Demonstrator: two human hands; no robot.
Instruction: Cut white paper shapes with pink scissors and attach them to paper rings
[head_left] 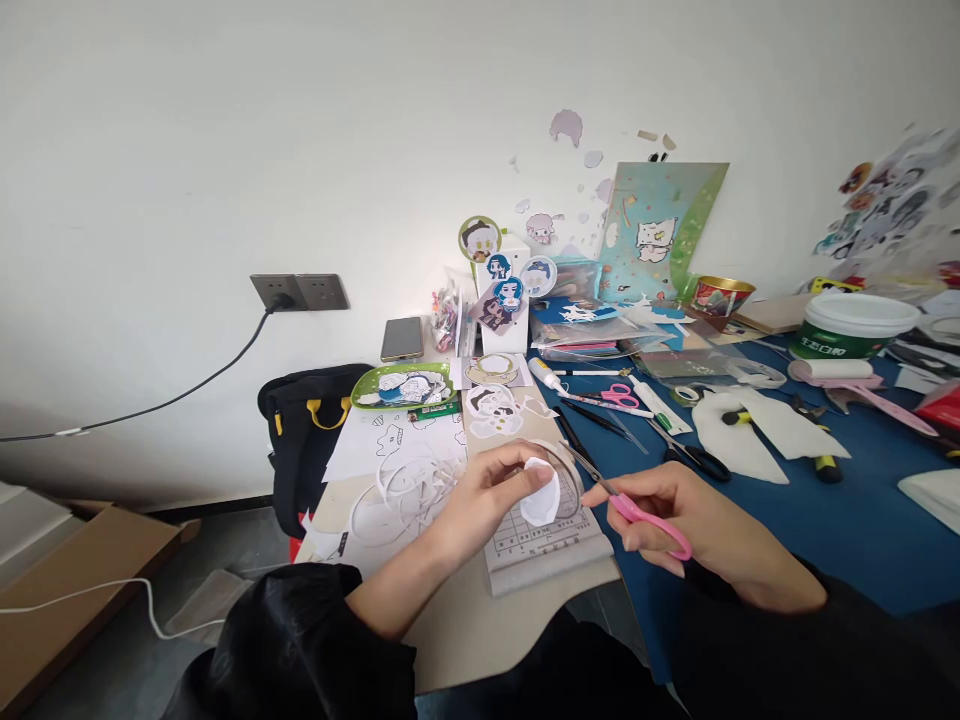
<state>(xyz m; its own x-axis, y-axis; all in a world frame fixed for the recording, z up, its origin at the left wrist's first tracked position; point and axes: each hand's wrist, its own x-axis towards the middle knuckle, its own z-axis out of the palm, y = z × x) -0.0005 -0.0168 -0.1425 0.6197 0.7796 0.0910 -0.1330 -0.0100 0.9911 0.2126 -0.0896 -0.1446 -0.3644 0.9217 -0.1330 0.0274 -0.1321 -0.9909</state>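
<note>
Between the thumb and fingers of my left hand [491, 492] is a small white paper cutout [541, 495] with a rounded edge. My right hand [667, 515] grips pink-handled scissors [651, 522], their blades pointing up and left, a little right of the cutout and apart from it. Below both hands lies a pad with a printed table [551, 560]. A grey curved strip [568, 470] shows behind the cutout. To the left of my left hand sits a tangle of thin white paper strips [409, 495].
A green tray [364, 392] holds paper cutouts. On the blue mat [772, 530] lie black scissors [694, 458], pens, another pink pair of scissors [619, 396] and white sheets [799, 425]. A white tub [855, 325] stands at the right. A phone [403, 338] rests by the wall.
</note>
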